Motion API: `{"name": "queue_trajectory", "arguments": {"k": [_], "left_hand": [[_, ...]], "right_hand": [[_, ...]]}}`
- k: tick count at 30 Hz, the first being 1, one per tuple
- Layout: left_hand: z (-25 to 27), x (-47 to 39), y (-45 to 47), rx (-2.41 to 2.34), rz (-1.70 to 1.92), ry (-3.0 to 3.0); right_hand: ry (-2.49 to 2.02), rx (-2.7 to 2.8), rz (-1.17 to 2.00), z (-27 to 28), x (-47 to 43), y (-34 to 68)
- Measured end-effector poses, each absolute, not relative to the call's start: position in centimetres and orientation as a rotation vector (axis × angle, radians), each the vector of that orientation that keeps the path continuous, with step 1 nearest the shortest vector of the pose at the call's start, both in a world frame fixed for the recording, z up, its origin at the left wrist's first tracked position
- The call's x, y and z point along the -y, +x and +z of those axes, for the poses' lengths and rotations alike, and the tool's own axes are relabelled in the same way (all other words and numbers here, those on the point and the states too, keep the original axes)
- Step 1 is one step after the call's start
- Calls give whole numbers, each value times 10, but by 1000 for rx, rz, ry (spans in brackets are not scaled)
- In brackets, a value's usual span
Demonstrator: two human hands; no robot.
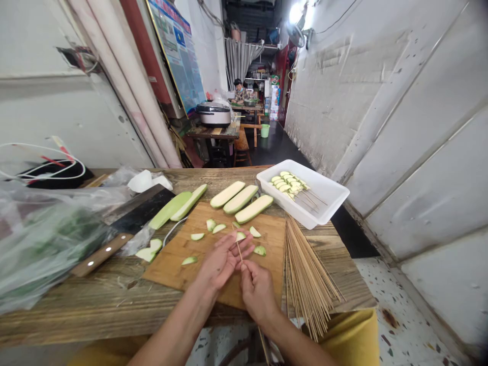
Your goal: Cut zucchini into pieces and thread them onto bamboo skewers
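My right hand (259,290) pinches a thin wooden skewer (239,251) that points up and away over the cutting board. At the skewer's upper part, my left hand (224,259) holds a pale green zucchini slice (240,236) in its fingers. Whether the skewer passes through that slice I cannot tell. Loose half-round slices (197,237) lie scattered on the wooden cutting board (171,269) around my hands. Several halved zucchini (239,199) rest along the board's far edge, cut faces up.
To the right, a bundle of skewers (305,269) fans over the table edge. Behind it, a white plastic tub (324,206) contains skewered slices. A cleaver (110,246) and a plastic bag of greens (49,249) lie left. A person (242,91) sits far back.
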State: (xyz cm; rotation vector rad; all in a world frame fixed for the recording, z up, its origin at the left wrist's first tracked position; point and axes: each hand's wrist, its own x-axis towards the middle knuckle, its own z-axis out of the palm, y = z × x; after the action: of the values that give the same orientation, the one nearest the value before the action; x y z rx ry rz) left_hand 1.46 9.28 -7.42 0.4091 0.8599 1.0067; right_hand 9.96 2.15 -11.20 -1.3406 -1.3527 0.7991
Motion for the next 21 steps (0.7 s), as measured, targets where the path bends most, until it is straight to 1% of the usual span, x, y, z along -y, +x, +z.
{"name": "queue_trajectory", "arguments": {"k": [5,11,21], "left_hand": [[-67,-96,11,-791,931,380],[-71,-94,11,-842,993,517],[-80,-68,31,-872,946,541]], "right_hand": [[-1298,1363,858,-105,-23,104],[-1278,1374,903,-104,-17,104],[-1347,1371,842,-106,-19,112]]}}
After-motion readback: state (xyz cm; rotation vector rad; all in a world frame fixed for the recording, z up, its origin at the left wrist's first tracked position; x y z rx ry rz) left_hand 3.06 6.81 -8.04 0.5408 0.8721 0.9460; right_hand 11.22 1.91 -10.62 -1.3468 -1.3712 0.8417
